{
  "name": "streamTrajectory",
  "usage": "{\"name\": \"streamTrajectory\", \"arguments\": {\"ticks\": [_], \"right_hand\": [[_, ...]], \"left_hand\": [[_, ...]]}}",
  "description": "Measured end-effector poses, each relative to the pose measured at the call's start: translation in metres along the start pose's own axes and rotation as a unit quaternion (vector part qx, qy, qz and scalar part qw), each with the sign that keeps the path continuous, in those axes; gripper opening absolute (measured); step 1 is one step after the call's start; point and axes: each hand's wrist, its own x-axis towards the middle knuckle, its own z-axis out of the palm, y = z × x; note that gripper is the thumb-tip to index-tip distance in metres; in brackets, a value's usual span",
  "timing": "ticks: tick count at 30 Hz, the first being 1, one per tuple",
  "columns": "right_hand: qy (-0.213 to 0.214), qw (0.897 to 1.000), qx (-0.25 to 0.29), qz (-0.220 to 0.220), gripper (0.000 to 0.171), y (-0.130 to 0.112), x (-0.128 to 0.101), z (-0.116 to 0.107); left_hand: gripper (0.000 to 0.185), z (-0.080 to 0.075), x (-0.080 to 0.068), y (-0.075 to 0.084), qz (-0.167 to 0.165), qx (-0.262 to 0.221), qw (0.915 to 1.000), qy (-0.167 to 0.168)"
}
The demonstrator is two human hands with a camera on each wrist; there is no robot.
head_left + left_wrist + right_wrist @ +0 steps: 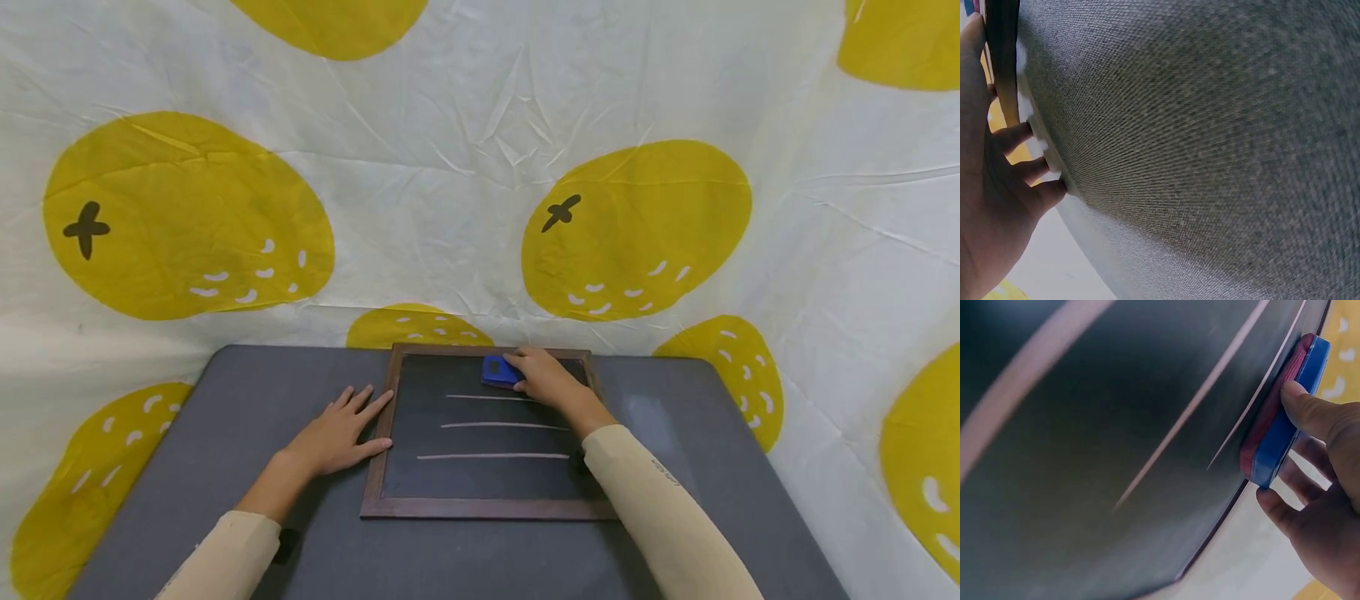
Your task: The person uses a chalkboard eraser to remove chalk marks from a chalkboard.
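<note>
Right hand (546, 379) grips the blue plastic eraser block with the red felt pad (501, 371), thumb on one side, fingers curled round the other. The felt sits flat on the dark chalkboard in the brown wooden frame (487, 508), at the far edge, just above the right end of the top chalk line (491, 397).

Left hand (339, 432) lies flat on the grey fabric tabletop (187, 467), fingers straight and spread. Fingertips touch the board's left frame rail, apparently bracing it. It holds nothing.

The board lies flat at the middle of the tabletop. Three pale horizontal chalk lines are on it: top, middle (504, 426), near (492, 456). All three look whole. A yellow-fruit print cloth (637, 225) hangs behind.

Risks, as I judge them:
- The board is braced on the left side only. A hard sideways push could slide or twist it on the fabric.
- The eraser sits close to the far frame rail, so its edge could catch on the rail and tip off flat, which leaves streaks.
- The right sleeve (652, 492) lies over the near right corner. It could smear the near line's end.
- Light pressure would leave ghost lines.
</note>
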Motion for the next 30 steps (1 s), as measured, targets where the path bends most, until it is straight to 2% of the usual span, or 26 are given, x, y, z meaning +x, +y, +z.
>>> {"name": "streamTrajectory", "arguments": {"ticks": [5,18,30], "right_hand": [[-0.002,1.0,-0.006,-0.01,0.063,-0.025,0.021,0.004],[-0.02,0.999,-0.033,0.013,0.064,-0.089,0.062,0.013],[-0.033,0.997,-0.073,-0.005,0.062,-0.122,0.088,0.012]], "left_hand": [[0.085,0.0,-0.001,-0.002,0.005,-0.001,1.0,0.001],[0.085,0.003,0.0,-0.007,0.01,0.009,0.9999,-0.001],[0.084,0.001,0.001,-0.006,0.002,0.008,0.9999,-0.01]]}}
